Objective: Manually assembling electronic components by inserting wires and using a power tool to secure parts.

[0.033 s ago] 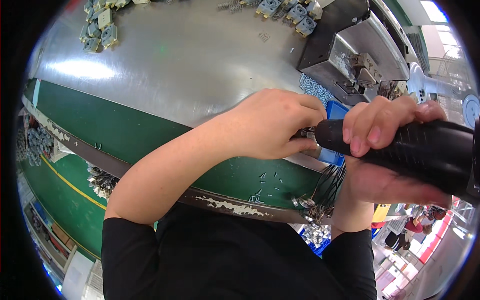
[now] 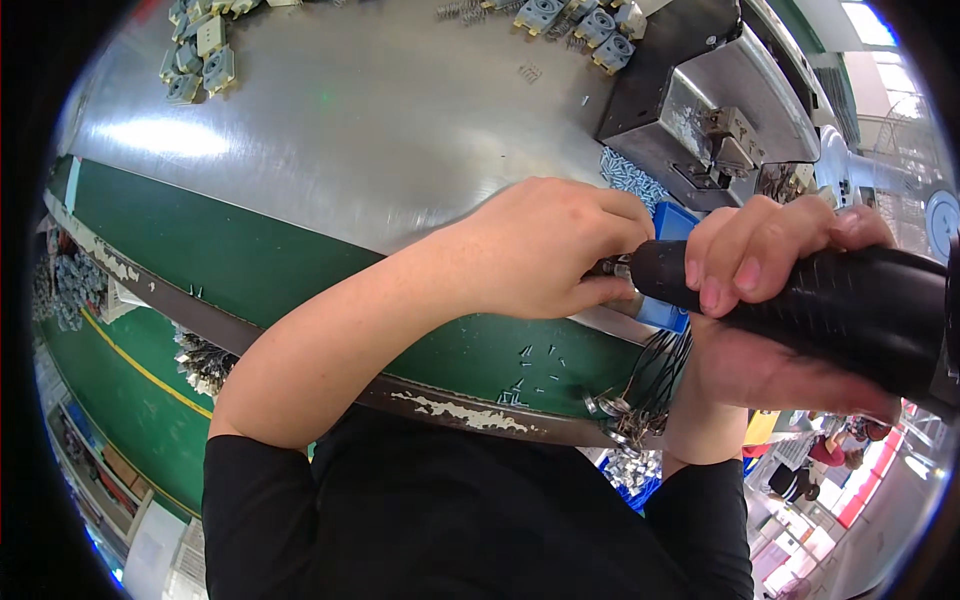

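My right hand (image 2: 765, 245) is wrapped round a thick black electric screwdriver (image 2: 850, 305), which lies nearly level with its narrow end toward the left. At that end, the thumb and fingers of my left hand (image 2: 555, 245) close together in a pinch. A small metallic part shows between them, but its kind is mostly hidden. A blue plastic bin (image 2: 677, 222) sits just behind the screwdriver's tip, partly covered by both hands. Beyond the bin is a heap of small silvery screws (image 2: 630, 175) on the metal tabletop (image 2: 400, 120).
A dark metal machine (image 2: 720, 105) stands at the right back. Grey block-shaped parts lie in groups at the far left (image 2: 212, 60) and far middle (image 2: 600, 35), near loose springs (image 2: 465, 12). Scattered screws (image 2: 520, 385) and black wires (image 2: 665, 370) lie along the green front strip (image 2: 270, 245).
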Motion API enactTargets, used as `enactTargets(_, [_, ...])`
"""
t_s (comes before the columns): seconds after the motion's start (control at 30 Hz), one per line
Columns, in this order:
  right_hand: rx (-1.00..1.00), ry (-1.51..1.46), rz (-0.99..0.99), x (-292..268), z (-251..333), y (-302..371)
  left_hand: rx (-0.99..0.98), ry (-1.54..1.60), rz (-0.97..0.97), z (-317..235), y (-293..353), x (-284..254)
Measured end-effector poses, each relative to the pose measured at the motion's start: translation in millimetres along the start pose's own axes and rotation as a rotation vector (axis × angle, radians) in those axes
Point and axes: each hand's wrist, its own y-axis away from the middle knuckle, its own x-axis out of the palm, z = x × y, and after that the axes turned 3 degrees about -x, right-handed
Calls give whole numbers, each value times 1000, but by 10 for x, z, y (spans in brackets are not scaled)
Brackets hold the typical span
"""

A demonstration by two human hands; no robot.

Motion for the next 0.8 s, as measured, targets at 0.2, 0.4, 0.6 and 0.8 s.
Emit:
enactTargets(0.2, [0, 19, 96, -3, -35, -23, -7, 5, 21, 24, 24, -14])
enactTargets(0.4, [38, 40, -38, 40, 39, -17, 3, 9, 18, -5, -18, -9])
enactTargets(0.6, [4, -7, -208, -60, 331, -253, 44, 31, -13, 20, 3, 30])
enactTargets(0.8, [86, 327, -489, -344, 396, -280, 136, 51, -82, 4, -7, 9])
